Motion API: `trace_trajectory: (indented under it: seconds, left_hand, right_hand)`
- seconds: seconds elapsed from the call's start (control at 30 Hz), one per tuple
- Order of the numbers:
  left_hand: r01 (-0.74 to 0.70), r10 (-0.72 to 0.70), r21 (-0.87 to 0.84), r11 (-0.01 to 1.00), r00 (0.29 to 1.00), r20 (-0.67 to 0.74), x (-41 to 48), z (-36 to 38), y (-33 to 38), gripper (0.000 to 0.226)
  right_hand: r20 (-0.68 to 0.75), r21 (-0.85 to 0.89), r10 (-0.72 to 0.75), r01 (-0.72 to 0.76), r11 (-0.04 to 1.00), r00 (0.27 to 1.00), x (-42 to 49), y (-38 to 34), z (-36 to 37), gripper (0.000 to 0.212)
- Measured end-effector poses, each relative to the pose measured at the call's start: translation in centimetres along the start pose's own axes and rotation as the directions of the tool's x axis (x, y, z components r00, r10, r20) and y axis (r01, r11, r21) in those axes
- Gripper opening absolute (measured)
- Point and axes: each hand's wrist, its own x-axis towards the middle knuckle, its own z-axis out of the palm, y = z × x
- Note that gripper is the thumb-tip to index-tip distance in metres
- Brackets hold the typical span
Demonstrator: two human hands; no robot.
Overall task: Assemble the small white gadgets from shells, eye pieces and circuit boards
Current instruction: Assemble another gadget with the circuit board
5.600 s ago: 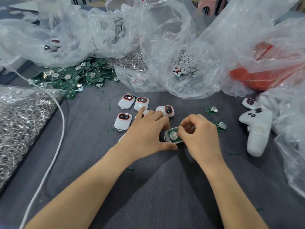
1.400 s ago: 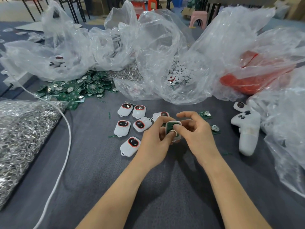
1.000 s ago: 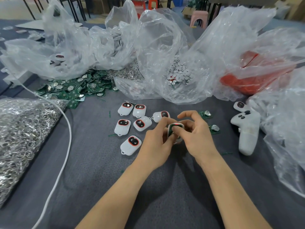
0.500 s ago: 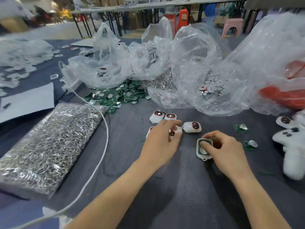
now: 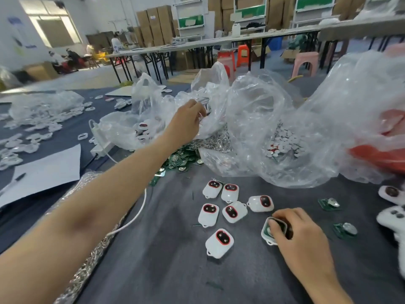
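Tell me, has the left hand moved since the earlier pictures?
Yes. The left hand went from beside the finished gadgets away, past the green boards, to the clear bag. The right hand holds the shell.

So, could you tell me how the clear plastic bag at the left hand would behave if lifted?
Probably floppy: the clear plastic bag is crumpled and folded where the left hand reaches it. Likely light itself, though the white pieces inside might shift or spill.
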Motion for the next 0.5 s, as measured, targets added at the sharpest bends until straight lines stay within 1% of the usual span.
trace_trajectory:
  seconds: [0.03,0.1,0.17,0.23,0.3,0.33,0.4,0.5]
  left_hand:
    - [0.035,-0.033,-0.022,0.999,0.997,0.066,1.1,1.0,0.3,0.032]
    - [0.176,-0.172,-0.005,0.984,0.967,0.186,3.1,3.0,0.5,0.04]
    - [0.294,-0.29,0.021,0.956,0.927,0.236,4.4,4.5,0.1,0.045]
    - [0.363,-0.351,0.012,0.932,0.893,0.282,5.2,5.6,-0.6,0.045]
    - [0.381,-0.369,0.029,0.924,0.869,0.33,5.7,6.8,-1.4,0.046]
    - [0.37,-0.365,0.057,0.927,0.86,0.356,5.8,7.4,-1.6,0.047]
    - [0.312,-0.346,0.149,0.938,0.85,0.397,6.0,8.1,-1.8,0.04]
    - [0.266,-0.348,0.252,0.93,0.859,0.376,6.7,8.9,-1.9,0.031]
  right_hand:
    - [0.003,-0.01,0.003,-0.003,1.0,1.0,-0.1,-0.1,0.1,0.008]
    - [0.026,-0.032,0.008,-0.007,0.999,1.0,-0.1,-0.1,0.1,0.008]
    - [0.029,-0.036,0.017,-0.016,0.999,0.999,-0.1,-0.2,0.1,0.008]
    - [0.013,-0.026,0.034,-0.034,0.999,0.999,0.0,-0.2,0.1,0.01]
    - [0.02,-0.029,0.039,-0.039,0.999,0.999,0.0,-0.2,0.1,0.011]
    - [0.028,-0.033,0.036,-0.035,0.999,0.999,0.0,-0.2,0.1,0.011]
    - [0.037,-0.036,0.03,-0.028,0.999,0.999,0.1,-0.2,0.2,0.01]
    - [0.065,-0.051,0.042,-0.038,0.998,0.997,0.2,-0.3,0.1,0.007]
